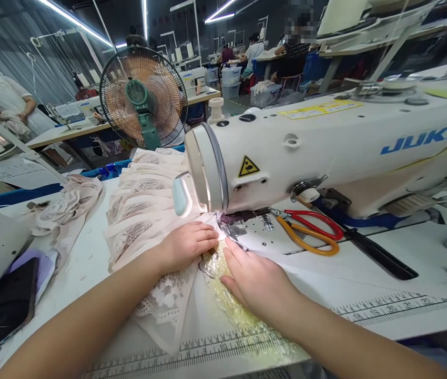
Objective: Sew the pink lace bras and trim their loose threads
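Observation:
Pale pink lace fabric (140, 205) lies in folds left of the sewing machine (263, 158), and a scalloped lace end hangs toward the front. My left hand (188, 243) is closed over this fabric beside the needle area, its fingers together and its fingertips hidden from below. Opposite it, my right hand (253, 273) rests by the presser foot (229, 229), fingers stretched forward and thumb apart. Under the right hand runs crinkled yellowish clear film (223, 287) on the table. The head of the machine hides part of the needle.
Red-and-orange-handled pliers (310, 231) and a black-handled tool (385, 255) lie right of the needle plate. A ruler strip (223, 345) follows the front edge. At left are a phone (10, 305) and more fabric (65, 205). A fan (142, 97) stands behind; people work farther back.

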A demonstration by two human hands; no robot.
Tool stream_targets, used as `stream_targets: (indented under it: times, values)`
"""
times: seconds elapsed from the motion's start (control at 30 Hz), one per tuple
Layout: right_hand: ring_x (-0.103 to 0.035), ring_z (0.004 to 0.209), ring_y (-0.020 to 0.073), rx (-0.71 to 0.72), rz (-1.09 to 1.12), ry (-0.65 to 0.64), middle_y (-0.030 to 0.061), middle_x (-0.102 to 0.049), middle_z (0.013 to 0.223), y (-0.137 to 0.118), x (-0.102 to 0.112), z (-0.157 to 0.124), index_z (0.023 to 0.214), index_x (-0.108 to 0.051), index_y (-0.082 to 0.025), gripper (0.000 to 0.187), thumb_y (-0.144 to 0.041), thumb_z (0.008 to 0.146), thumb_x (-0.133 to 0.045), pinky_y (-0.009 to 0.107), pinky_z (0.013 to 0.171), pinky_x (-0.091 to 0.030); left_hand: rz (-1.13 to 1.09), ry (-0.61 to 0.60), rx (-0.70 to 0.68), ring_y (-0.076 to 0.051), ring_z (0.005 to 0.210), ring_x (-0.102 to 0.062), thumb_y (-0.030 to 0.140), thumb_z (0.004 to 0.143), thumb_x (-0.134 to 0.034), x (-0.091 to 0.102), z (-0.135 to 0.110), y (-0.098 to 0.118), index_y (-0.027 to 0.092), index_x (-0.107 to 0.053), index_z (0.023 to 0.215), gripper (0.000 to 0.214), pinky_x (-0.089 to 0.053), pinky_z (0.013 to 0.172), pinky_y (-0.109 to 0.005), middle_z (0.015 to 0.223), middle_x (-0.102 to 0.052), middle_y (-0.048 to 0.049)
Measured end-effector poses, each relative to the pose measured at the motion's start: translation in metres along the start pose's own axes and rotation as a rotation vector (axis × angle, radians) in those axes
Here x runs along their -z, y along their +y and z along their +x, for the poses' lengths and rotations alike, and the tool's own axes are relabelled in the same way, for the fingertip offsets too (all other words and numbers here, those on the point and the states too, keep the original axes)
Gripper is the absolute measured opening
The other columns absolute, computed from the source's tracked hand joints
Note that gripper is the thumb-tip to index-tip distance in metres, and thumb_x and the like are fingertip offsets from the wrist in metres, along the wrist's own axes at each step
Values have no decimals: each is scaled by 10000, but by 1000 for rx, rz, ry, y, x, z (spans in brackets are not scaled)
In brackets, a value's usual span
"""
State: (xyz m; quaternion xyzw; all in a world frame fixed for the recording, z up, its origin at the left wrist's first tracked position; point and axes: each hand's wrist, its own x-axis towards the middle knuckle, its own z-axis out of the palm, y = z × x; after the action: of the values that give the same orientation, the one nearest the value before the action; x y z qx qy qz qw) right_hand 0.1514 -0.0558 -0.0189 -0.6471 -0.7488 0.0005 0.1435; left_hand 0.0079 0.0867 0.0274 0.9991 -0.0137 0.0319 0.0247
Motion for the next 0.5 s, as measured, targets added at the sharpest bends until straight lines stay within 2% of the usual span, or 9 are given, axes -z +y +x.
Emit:
stream_targets:
  times: [0.2, 0.33, 0.43, 0.47, 0.5]
  values:
    - [-668, 804, 231, -33, 9, -82, 141, -492, 1323, -3, 5, 6, 1193, -582, -73, 442, -275, 800, -578, 285, 564, -546, 85, -14, 31, -225, 1079, -566, 161, 896, -419, -4, -2, -12, 133, -598, 1100, 273, -429, 967, -417, 1152, -647, -86]
    - [-665, 812, 245, -9, 39, -44, 151, -536, 1284, 1, 16, 2, 1147, -605, -63, 401, -238, 787, -583, 313, 586, -560, 151, -9, 39, -227, 1085, -553, 149, 885, -423, -6, -1, -18, 140, -610, 1076, 266, -410, 974, -424, 1147, -647, -88]
    - [-643, 900, 246, 104, 139, 41, 104, -565, 1261, 0, 13, -34, 1178, -591, -139, 383, -252, 818, -533, 329, 680, -562, 190, -55, 82, -228, 1078, -546, 160, 894, -401, -3, 0, -17, 143, -608, 1069, 271, -398, 973, -441, 1156, -634, -101]
    - [-623, 960, 243, 165, 193, 65, 67, -564, 1265, -2, 7, -52, 1220, -563, -204, 390, -290, 842, -510, 330, 737, -555, 202, -73, 112, -234, 1092, -532, 164, 896, -393, 0, 0, -14, 146, -602, 1075, 276, -396, 969, -447, 1171, -621, -103]
    - [-598, 1012, 259, 137, 221, 114, 28, -584, 1238, -4, -2, -72, 1224, -554, -297, 379, -336, 849, -516, 351, 783, -543, 211, -92, 151, -240, 1107, -517, 164, 896, -385, 3, -1, -9, 151, -595, 1081, 280, -401, 957, -449, 1185, -607, -104]
